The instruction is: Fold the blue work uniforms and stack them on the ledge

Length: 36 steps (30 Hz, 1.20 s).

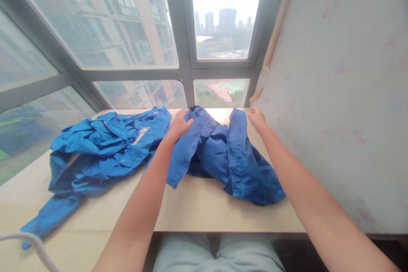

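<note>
A rumpled blue garment (213,146) of work-clothes cloth lies across the middle of the table; its folds hide what kind it is. My left hand (181,126) is at its upper left edge, with the thumb apart from the fingers. At the upper right corner of the same garment is my right hand (257,120), its fingertips drawn together against the cloth edge. To the left, a blue work jacket (111,144) lies spread and wrinkled, one sleeve reaching toward the front left.
The pale wooden tabletop (197,208) ends just before my lap. Grey-framed windows (183,21) rise behind it, and a marked white wall (334,93) borders the right. A white curved cable or tube (38,244) crosses the lower left corner.
</note>
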### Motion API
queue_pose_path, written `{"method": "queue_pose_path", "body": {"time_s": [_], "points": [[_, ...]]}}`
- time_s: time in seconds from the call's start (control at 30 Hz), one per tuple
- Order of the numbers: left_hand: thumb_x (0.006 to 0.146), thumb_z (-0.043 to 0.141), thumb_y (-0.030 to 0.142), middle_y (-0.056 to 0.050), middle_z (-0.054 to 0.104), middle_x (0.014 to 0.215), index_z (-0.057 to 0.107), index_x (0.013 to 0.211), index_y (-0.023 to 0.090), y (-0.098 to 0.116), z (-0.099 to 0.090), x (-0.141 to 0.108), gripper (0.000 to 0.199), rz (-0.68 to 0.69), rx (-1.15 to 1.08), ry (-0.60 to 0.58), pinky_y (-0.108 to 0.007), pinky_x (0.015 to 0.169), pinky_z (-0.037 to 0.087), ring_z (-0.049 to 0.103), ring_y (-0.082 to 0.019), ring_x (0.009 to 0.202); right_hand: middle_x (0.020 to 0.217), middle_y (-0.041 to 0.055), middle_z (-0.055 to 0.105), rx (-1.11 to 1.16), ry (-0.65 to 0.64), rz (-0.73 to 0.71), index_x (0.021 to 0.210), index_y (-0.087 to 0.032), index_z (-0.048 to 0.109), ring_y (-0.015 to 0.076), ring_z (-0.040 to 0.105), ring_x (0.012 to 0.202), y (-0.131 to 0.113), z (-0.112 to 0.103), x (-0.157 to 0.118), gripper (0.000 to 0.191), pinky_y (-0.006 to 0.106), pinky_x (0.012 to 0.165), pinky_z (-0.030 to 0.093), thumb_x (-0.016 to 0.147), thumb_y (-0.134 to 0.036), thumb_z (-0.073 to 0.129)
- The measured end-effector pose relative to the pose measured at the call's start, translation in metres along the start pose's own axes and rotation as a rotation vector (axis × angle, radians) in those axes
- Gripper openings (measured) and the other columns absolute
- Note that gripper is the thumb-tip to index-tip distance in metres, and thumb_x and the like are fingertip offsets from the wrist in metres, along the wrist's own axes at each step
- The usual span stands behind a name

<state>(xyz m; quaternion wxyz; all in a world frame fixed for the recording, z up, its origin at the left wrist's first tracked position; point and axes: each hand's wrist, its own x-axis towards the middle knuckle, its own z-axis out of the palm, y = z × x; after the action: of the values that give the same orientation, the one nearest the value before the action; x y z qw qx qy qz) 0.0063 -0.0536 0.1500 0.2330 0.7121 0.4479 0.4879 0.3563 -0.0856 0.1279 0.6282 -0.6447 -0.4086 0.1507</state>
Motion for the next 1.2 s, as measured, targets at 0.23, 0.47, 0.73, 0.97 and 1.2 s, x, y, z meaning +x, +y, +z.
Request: {"method": "queue_pose_path", "body": {"time_s": [0.23,0.47,0.73,0.97,1.2], "points": [[0.089,0.055,0.031,-0.014,0.065,0.121,0.067,0.112,0.018,-0.081,-0.005,-0.130,0.030,-0.024,0.269,-0.128,-0.052,0.109,0.043,0.059,-0.031,0.118,0.101,0.0090,0.074,-0.334,-0.293,-0.143,0.101,-0.018,0.071,0.0223,0.068,0.090,0.062,-0.032,-0.177,0.027,0.039,0.087,0.055,0.088,-0.028,0.049],[0.089,0.052,0.029,-0.013,0.067,0.117,0.067,0.110,0.020,-0.076,0.002,-0.245,0.027,-0.179,0.161,-0.081,-0.048,0.103,0.049,0.062,-0.027,0.114,0.121,0.0096,0.068,-0.545,-0.589,-0.324,0.124,-0.020,0.065,0.0247,0.064,0.108,0.081,-0.027,-0.298,0.035,0.039,0.093,0.054,0.094,-0.022,0.045],[0.084,0.068,0.033,-0.018,0.069,0.123,0.069,0.110,0.014,-0.036,0.019,-0.254,0.032,-1.048,-0.762,-0.193,-0.042,0.105,0.050,0.066,-0.028,0.116,0.119,0.0110,0.065,-0.844,-0.537,-0.255,0.122,-0.021,0.064,0.0268,0.062,0.105,0.076,-0.008,-0.290,0.038,0.034,0.082,0.055,0.084,-0.030,0.066],[0.083,0.070,0.016,-0.017,0.063,0.135,0.065,0.115,0.015,-0.022,-0.001,-0.256,0.033,-1.161,-0.815,0.057,-0.038,0.111,0.046,0.061,-0.027,0.125,0.112,0.0110,0.069,-0.498,-0.451,-0.062,0.108,-0.018,0.070,0.0222,0.066,0.088,0.085,-0.012,-0.291,0.031,0.033,0.080,0.054,0.093,-0.036,0.050],[0.086,0.056,0.003,-0.023,0.065,0.127,0.054,0.122,0.011,-0.017,-0.002,-0.238,0.037,-1.220,-0.992,0.202,-0.038,0.105,0.052,0.067,-0.026,0.116,0.083,0.0074,0.072,0.031,-0.436,0.456,0.083,-0.017,0.072,0.0230,0.065,0.074,0.084,-0.023,-0.279,0.038,0.032,0.065,0.057,0.081,-0.054,0.062]]}}
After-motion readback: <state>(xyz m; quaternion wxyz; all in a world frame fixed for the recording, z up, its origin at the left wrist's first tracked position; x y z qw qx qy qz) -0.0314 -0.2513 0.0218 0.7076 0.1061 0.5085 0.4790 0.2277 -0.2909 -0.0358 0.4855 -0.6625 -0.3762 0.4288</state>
